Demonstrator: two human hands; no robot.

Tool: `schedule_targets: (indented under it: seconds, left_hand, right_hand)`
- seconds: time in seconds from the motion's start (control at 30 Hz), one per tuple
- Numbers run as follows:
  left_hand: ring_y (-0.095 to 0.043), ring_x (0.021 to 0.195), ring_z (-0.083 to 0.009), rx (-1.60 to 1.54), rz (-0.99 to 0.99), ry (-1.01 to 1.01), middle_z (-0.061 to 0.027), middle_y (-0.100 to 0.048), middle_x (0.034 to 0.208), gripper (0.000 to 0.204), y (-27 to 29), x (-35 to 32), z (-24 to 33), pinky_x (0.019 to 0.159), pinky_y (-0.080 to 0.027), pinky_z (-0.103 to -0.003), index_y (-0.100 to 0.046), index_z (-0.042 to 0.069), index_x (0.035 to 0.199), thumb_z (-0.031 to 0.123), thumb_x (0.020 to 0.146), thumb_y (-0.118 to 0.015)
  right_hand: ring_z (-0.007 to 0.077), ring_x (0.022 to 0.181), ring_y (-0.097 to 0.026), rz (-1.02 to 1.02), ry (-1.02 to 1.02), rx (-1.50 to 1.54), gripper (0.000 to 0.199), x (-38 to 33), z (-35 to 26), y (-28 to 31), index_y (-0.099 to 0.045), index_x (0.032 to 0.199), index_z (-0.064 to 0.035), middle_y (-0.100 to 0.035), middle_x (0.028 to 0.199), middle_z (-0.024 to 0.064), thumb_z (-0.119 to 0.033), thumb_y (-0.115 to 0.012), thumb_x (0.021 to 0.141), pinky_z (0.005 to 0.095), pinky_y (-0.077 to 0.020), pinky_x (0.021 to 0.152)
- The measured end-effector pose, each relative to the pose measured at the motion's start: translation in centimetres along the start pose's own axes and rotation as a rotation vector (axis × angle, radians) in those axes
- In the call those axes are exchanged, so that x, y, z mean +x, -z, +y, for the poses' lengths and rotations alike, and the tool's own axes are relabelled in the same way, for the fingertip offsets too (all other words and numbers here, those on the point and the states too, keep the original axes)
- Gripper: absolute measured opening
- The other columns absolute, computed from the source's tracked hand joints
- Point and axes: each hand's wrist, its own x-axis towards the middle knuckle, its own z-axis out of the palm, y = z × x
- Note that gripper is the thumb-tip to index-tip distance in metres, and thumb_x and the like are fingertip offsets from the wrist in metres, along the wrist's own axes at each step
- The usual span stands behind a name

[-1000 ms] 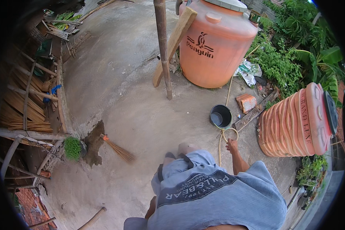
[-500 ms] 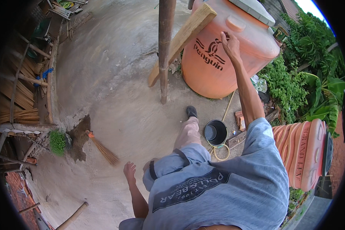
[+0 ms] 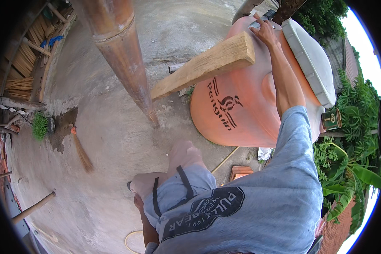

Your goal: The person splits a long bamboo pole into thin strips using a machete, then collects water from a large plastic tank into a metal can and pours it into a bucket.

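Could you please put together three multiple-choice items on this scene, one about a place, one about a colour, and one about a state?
1. Where does the person's right hand rest?
A. on the top of the big round orange plastic water tank
B. on the straw broom
C. on the concrete ground

2. What colour is the tank's flat lid?
A. black
B. pale grey
C. red

3. How does the thick pale wooden beam stand?
A. flat on the ground
B. upright
C. slanted, its upper end by the tank

Answers:
1 A, the raised right arm ends on the tank's top.
2 B, the lid shows pale grey against the orange wall.
3 C, the beam rises aslant from beside the brown metal post.
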Motion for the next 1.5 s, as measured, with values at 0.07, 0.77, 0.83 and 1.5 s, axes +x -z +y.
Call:
schedule_targets:
  seconds: [0.07, 0.77, 0.83, 1.5]
  left_hand:
    - [-0.065, 0.090, -0.0386, -0.018, 0.018, -0.021, -0.0297, -0.070, 0.099, 0.065, -0.6, -1.9, 1.7, 0.082, -0.050, -0.048, -0.067, -0.008, 0.113, 0.051, 0.102, -0.043]
    - [-0.065, 0.099, -0.0470, -0.001, -0.061, -0.061, -0.0311, -0.069, 0.103, 0.066, -6.1, -0.9, 7.1, 0.087, -0.048, -0.054, -0.069, -0.007, 0.106, 0.050, 0.102, -0.036]
    - [-0.065, 0.099, -0.0479, 0.018, -0.082, -0.088, -0.0321, -0.069, 0.103, 0.067, -5.8, 0.0, 6.6, 0.087, -0.048, -0.055, -0.069, -0.007, 0.104, 0.051, 0.102, -0.035]
    - [-0.071, 0.099, -0.0328, -0.278, -0.238, 0.036, -0.0188, -0.072, 0.113, 0.044, 7.5, 3.2, 2.0, 0.087, -0.054, -0.042, -0.070, 0.003, 0.113, 0.042, 0.098, -0.055]
  right_hand:
    - [0.0390, 0.129, -0.054, 0.043, 0.129, -0.049, 0.078, 2.8, 0.0, -2.9, -0.052, 0.138, 0.0015, -0.058, 0.139, 0.0208, -0.052, -0.072, 0.085, 0.0458, -0.0446, 0.109]
    - [0.0449, 0.124, -0.059, -0.091, -0.466, 0.088, 0.041, 4.7, -1.7, 1.1, -0.044, 0.136, 0.0043, -0.057, 0.132, 0.0337, -0.013, -0.046, 0.099, 0.0503, -0.0504, 0.103]
    - [0.0480, 0.119, -0.061, 0.087, -0.527, 0.159, 0.044, 4.6, 2.7, 0.0, -0.047, 0.131, 0.0083, -0.061, 0.126, 0.0351, -0.003, -0.054, 0.089, 0.0515, -0.0498, 0.100]
    - [0.0462, 0.127, -0.056, 0.143, -0.428, 1.750, 0.054, -22.1, -13.7, 20.9, -0.026, 0.146, 0.0108, -0.049, 0.133, 0.0309, 0.005, -0.051, 0.098, 0.0441, -0.0449, 0.117]
